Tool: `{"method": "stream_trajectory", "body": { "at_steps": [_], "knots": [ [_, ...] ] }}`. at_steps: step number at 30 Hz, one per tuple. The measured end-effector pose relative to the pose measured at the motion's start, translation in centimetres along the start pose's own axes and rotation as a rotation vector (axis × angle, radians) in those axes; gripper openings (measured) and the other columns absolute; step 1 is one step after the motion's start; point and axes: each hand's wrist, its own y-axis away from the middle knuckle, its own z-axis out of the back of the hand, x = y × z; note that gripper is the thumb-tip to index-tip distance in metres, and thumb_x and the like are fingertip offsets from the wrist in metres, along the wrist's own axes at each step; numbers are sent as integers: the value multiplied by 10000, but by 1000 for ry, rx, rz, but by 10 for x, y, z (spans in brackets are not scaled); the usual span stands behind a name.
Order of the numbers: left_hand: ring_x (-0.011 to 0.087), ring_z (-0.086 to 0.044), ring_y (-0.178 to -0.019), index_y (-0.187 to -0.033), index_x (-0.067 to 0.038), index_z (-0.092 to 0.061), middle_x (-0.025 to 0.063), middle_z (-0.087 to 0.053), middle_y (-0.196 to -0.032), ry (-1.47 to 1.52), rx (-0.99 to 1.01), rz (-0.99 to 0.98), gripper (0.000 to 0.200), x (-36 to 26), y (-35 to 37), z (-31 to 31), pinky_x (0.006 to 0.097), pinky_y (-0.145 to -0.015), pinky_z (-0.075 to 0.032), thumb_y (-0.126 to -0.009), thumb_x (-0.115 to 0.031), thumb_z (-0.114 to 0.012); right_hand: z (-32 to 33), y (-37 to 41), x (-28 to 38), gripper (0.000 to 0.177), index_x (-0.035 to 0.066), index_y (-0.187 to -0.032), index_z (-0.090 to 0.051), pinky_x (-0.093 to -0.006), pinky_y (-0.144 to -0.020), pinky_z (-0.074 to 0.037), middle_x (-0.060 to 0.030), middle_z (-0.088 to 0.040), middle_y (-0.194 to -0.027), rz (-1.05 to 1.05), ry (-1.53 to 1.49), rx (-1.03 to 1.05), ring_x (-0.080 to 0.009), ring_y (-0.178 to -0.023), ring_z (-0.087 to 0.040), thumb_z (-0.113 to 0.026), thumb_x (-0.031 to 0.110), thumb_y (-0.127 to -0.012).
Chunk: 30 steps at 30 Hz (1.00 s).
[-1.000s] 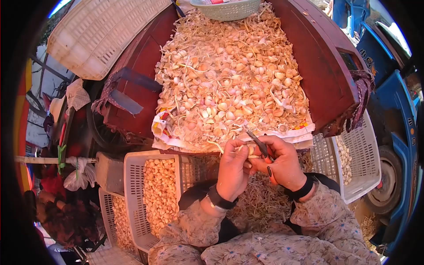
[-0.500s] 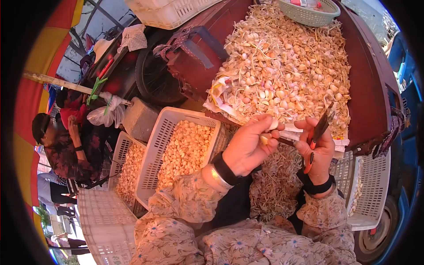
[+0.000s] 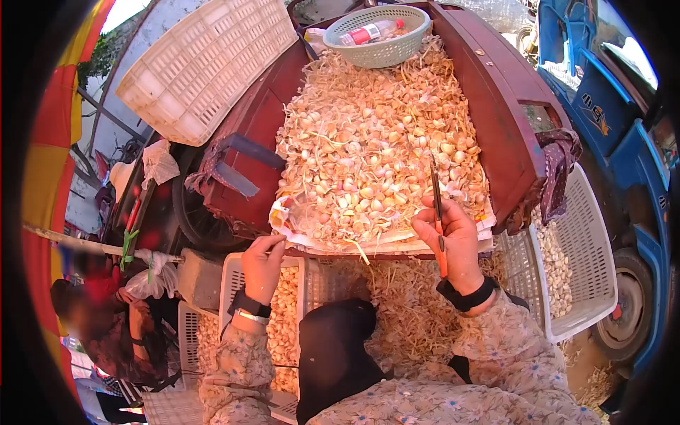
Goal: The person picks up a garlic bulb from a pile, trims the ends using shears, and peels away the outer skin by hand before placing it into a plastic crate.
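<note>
Well, the right hand [image 3: 460, 248] is wrapped round the scissors [image 3: 437, 202], tips pointing away from the body; the left hand [image 3: 262, 269] is curled above a white crate [image 3: 232, 278] of cloves [image 3: 285, 333], and I can't tell whether it pinches anything. For good work, I'd keep a light grip and those points clear of the left fingers. The garlic heap [image 3: 368, 156] lies just ahead, mostly between both hands, in the red cart [image 3: 503, 134].
</note>
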Motion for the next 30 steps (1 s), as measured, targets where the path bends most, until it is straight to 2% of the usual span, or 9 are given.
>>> {"method": "stream_trajectory", "body": {
  "at_steps": [3, 6, 10, 13, 16, 19, 23, 27, 30],
  "knots": [
    [283, -607, -716, -860, -34, -662, 139, -616, -766, -154, 90, -392, 160, 8, -45, -77, 326, -669, -476, -702, -57, -659, 0, -3, -2, 333, 2, -1073, -517, -159, -639, -416, 9, -567, -798, -5, 19, -32, -32, -700, -516, -661, 10, -773],
    [334, -590, -729, -906, -63, -663, 151, -611, -763, -438, 357, -375, 254, 13, -69, -109, 387, -686, -473, -654, -91, -670, 3, -4, -5, 303, 13, -1037, -528, -157, -622, -409, 20, -561, -778, -22, 31, -42, -22, -680, -501, -671, 26, -770],
    [328, -589, -765, -1009, -99, -634, 152, -613, -765, -512, 387, -506, 343, 15, -75, -117, 408, -707, -470, -666, -97, -628, 3, -4, -6, 282, 29, -1003, -535, -155, -587, -393, 33, -549, -764, -50, 37, -21, -9, -656, -470, -685, 49, -765],
    [322, -591, -784, -967, -87, -646, 146, -624, -791, -558, 404, -409, 301, 4, -74, -120, 404, -719, -470, -667, -96, -621, 0, -5, -7, 281, 25, -995, -536, -157, -588, -394, 33, -553, -768, -67, -6, -27, -10, -659, -474, -690, 55, -763],
    [289, -614, -766, -927, -62, -650, 136, -639, -809, -437, 219, -402, 238, 11, -68, -124, 374, -693, -483, -694, -91, -613, 0, -3, -6, 279, 22, -996, -538, -159, -597, -398, 27, -559, -779, -86, 11, -42, -14, -665, -480, -689, 52, -763],
    [249, -632, -722, -900, -36, -648, 136, -646, -810, -35, 126, -82, 189, 15, -58, -119, 329, -649, -488, -723, -89, -609, 2, -3, -8, 282, 19, -1006, -540, -167, -612, -407, 19, -564, -789, -75, 2, -47, -24, -675, -489, -685, 48, -766],
    [65, -536, -583, -888, 0, -619, 24, -602, -728, 272, 115, 58, 119, 0, -41, -98, 196, -519, -441, -779, -15, -572, 6, -4, -11, 291, 13, -1023, -536, -175, -629, -416, 13, -563, -785, -82, 38, -59, -33, -691, -497, -678, 46, -771],
    [48, -526, -640, -880, -9, -612, -18, -586, -759, 390, 233, 61, 116, -16, -22, -70, 197, -567, -432, -774, 5, -567, 6, -5, -12, 301, 6, -1040, -528, -176, -636, -417, 8, -562, -783, -95, 30, -53, -36, -699, -502, -671, 45, -777],
    [64, -542, -696, -978, -12, -603, 1, -606, -831, 386, 650, 81, 189, -22, -10, -58, 204, -617, -452, -791, 3, -577, 4, -5, -14, 306, 4, -1049, -525, -174, -636, -415, 7, -562, -784, -101, 72, -44, -36, -699, -503, -667, 47, -782]
  ]
}}
